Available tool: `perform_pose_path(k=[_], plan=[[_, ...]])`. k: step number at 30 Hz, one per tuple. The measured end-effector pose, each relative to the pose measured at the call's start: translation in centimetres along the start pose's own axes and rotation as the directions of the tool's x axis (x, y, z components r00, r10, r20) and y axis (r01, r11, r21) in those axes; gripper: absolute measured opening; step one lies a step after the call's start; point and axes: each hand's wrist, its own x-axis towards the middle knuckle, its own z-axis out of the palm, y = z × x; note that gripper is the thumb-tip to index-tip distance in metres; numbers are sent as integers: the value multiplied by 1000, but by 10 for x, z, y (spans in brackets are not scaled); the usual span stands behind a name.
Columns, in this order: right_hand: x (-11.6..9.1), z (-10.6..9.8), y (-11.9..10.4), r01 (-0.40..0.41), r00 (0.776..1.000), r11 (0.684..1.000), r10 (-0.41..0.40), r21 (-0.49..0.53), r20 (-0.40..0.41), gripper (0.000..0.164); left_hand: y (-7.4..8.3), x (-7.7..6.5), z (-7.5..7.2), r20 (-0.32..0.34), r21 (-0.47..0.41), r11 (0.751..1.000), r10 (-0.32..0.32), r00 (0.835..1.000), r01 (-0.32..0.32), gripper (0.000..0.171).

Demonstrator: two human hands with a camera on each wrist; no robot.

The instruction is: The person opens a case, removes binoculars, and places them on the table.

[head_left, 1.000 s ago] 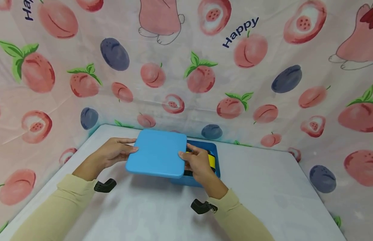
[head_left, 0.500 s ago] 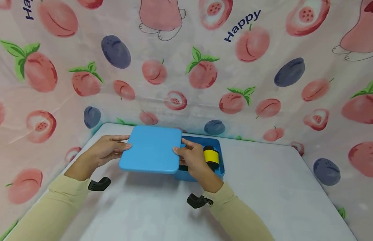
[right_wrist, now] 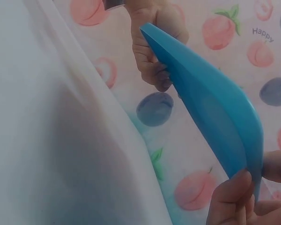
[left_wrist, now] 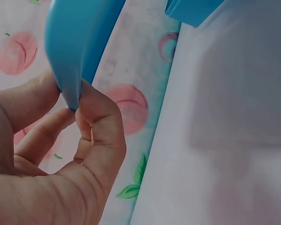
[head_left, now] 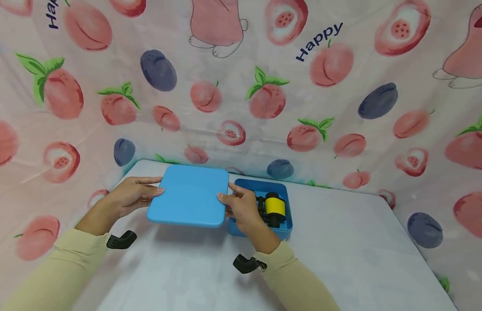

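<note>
A flat blue lid (head_left: 189,196) with rounded corners is held above the table between both hands. My left hand (head_left: 126,201) pinches its left edge; the left wrist view shows the thumb and fingers on either side of the lid's rim (left_wrist: 68,51). On the opposite edge, my right hand (head_left: 244,209) pinches the lid, thumb on top. Behind and right of it stands an uncovered blue box (head_left: 289,216), partly hidden by the right hand. Inside lie black binoculars with a yellow band (head_left: 275,207), their left part covered by that hand.
The white table (head_left: 342,250) runs to a fruit-print cloth (head_left: 233,65) hung behind and at the sides. A black wrist device (head_left: 122,240) sits at the left sleeve, and another black device (head_left: 246,264) at the right one.
Both hands have carried the lid leftward, away from over the box. More of the box and the binoculars now shows.
</note>
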Motion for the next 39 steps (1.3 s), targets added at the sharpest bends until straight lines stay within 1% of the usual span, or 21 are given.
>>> perform_pose_path(k=[5,10,13,19,25,32,39], plan=[[1,4,3,-7,999,1000,7,-5,-31,65,-3,2,-3,14,-18,1000,-5,1000,6,81],[4,12,6,-10,1000,1000,11,8,-12,65,-9,3,-11,0,-11,1000,-23,1000,23,80],[5,16,9,-16,1000,1000,16,18,-10,64,-13,3,-16,3,-9,1000,-30,1000,30,81],[7,23,15,-18,1000,1000,18,24,-13,62,-14,2,-22,2,-6,999,-40,999,40,82],[8,26,18,-26,999,999,27,26,-24,60,-14,3,-24,3,-9,998,-59,998,59,83],[9,27,16,-20,1000,999,20,31,-14,61,-16,6,-27,-2,-6,999,-54,999,54,81],[7,28,15,-23,1000,999,23,28,-11,61,-16,7,-28,-3,8,998,-65,998,65,81]])
